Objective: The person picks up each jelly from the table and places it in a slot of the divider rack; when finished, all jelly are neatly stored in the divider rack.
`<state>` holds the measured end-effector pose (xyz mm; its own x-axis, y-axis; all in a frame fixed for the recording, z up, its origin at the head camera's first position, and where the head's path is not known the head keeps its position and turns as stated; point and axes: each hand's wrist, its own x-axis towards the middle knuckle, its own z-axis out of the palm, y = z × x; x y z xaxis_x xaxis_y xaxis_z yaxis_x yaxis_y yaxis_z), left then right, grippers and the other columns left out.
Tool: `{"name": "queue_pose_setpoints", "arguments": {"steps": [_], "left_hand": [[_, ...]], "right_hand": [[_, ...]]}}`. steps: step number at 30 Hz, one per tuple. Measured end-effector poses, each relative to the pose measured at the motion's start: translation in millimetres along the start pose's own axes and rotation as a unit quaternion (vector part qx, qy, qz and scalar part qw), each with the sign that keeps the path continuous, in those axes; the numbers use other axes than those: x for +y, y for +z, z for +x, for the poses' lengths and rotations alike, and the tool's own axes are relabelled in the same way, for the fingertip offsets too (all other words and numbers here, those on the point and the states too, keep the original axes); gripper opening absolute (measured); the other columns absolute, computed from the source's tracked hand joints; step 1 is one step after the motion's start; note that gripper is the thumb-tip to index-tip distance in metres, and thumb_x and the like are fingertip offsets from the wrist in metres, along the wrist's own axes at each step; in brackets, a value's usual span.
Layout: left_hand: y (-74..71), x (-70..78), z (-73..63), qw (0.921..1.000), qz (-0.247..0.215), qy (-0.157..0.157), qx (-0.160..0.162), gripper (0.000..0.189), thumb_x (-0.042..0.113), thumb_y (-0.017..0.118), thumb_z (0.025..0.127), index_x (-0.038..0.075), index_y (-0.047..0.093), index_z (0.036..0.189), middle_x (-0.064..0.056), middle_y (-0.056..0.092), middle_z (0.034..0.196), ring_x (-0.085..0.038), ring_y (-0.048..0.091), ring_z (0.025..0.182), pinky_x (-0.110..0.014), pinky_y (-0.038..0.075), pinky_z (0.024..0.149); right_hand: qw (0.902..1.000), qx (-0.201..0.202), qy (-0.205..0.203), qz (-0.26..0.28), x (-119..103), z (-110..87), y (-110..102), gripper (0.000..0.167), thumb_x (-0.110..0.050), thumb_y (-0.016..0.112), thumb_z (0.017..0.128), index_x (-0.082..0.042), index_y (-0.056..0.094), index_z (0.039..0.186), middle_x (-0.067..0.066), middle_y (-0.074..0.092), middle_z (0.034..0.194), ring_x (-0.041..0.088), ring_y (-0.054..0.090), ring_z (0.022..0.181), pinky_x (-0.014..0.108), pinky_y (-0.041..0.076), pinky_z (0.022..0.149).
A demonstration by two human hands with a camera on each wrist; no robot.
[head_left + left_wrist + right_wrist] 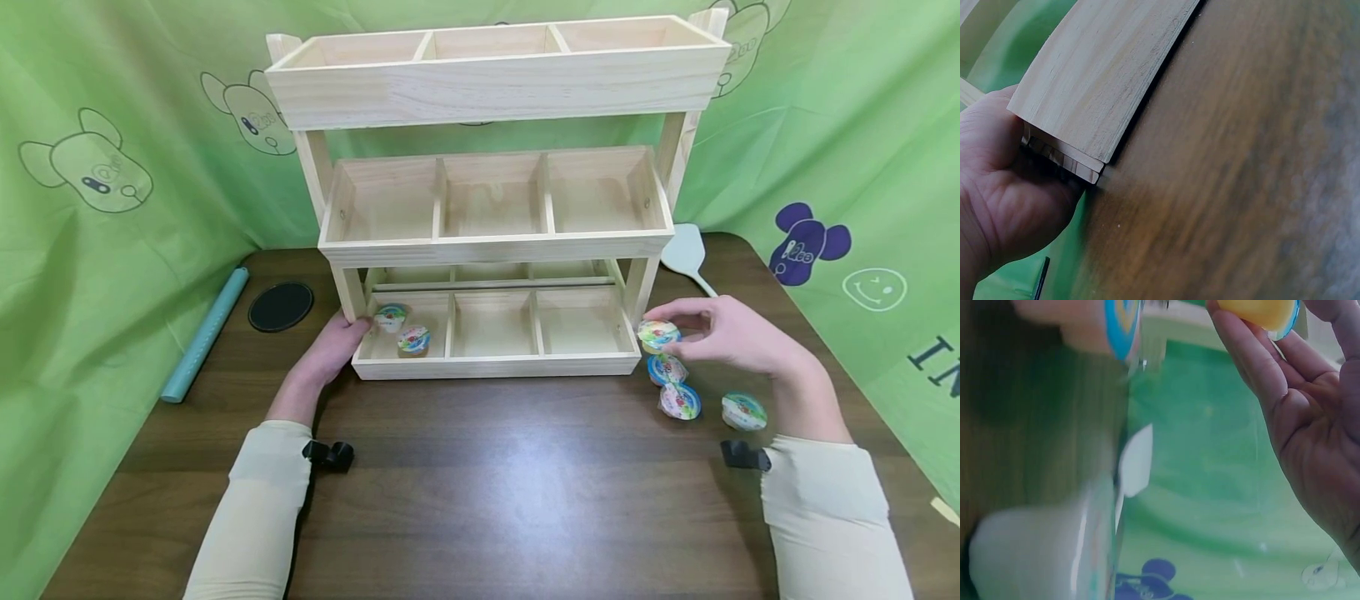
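A three-tier wooden rack [495, 248] stands on the table, each tier split into three compartments. My left hand [339, 343] holds the left end of its bottom tray [495, 367]; the fingers are mostly hidden behind the wood in the left wrist view. Two small jelly cups [414, 339] sit in that tray's left compartment. My right hand [723, 332] pinches a yellow jelly cup [1263, 311] between thumb and fingers, just off the tray's right end. Below it in the head view lie two cups [680, 401] close together, and another cup [744, 412] is nearer the right wrist.
A white spatula-like tool [684, 250] lies behind the right hand. On the left are a black round disc [281, 306] and a light-blue roll [205, 335]. Green printed cloth [97, 275] surrounds the table's back and sides.
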<state>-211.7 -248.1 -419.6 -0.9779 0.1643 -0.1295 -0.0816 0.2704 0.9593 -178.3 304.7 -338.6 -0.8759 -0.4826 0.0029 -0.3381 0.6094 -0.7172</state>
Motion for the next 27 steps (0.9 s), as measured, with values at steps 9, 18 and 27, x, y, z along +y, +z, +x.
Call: {"name": "queue_pose_setpoints", "arguments": {"steps": [9,18,27], "left_hand": [[0.6,1.1,0.4,1.0000,-0.002,-0.006,0.001,0.063,0.013,0.035,0.106,-0.003,0.006,0.159,-0.028,0.021,0.160,-0.037,0.032,0.141,-0.051,0.029,0.116],[0.6,2.9,-1.3,1.0000,-0.003,0.000,-0.002,0.062,0.013,0.035,0.106,-0.006,0.007,0.158,-0.029,0.023,0.158,-0.037,0.035,0.139,-0.050,0.032,0.114],[0.9,2.0,-1.3,1.0000,-0.002,0.004,-0.005,0.061,0.013,0.035,0.106,-0.007,0.009,0.157,-0.030,0.027,0.156,-0.039,0.040,0.136,-0.050,0.036,0.112]], "right_hand": [[0.9988,-0.019,-0.017,0.041,-10.1,22.9,23.5,0.041,-0.010,0.079,0.087,-0.006,0.069,0.126,0.004,0.074,0.103,0.014,0.067,0.084,0.025,0.053,0.069],[0.9973,-0.027,-0.005,0.068,-15.4,31.0,31.9,0.043,-0.011,0.079,0.087,-0.004,0.068,0.127,0.008,0.073,0.104,0.016,0.071,0.087,0.027,0.056,0.073],[0.9980,-0.024,-0.012,0.057,-24.4,47.0,41.8,0.043,-0.015,0.080,0.085,-0.010,0.070,0.127,0.004,0.072,0.109,0.019,0.063,0.089,0.026,0.052,0.070]]}}
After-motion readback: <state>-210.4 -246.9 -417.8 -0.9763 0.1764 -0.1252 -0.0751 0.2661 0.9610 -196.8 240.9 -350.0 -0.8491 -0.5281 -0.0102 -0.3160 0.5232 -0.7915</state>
